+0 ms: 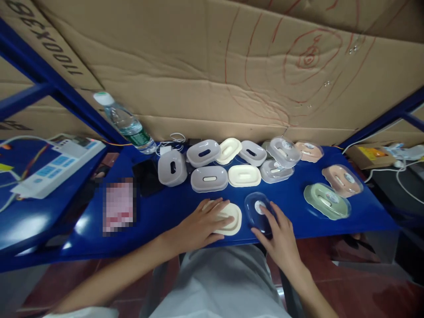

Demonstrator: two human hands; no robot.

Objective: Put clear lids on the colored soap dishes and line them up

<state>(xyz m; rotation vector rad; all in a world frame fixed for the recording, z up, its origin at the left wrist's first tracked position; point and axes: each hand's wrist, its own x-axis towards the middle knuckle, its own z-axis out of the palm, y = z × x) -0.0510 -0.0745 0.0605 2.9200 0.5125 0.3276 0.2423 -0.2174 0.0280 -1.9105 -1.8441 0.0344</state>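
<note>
My left hand (207,223) lies over a cream oval soap-dish piece (236,216), its fingers across the top and far edge and its thumb along the near edge. Part of the piece is hidden under that hand. Just to the right, a clear plastic soap-box lid (253,210) with a round white label rests on the blue table. My right hand (276,229) spans this lid, thumb at its near edge and fingers on the label and right side. A narrow gap separates the two pieces.
Behind stand grey soap boxes (209,185), cream pieces (244,182) and lidded grey boxes (276,177). Green (326,203) and peach (341,181) lidded boxes lie right. A water bottle (127,123), black flat object (147,179) and power strip (56,170) are left. Cardboard (198,66) walls the back.
</note>
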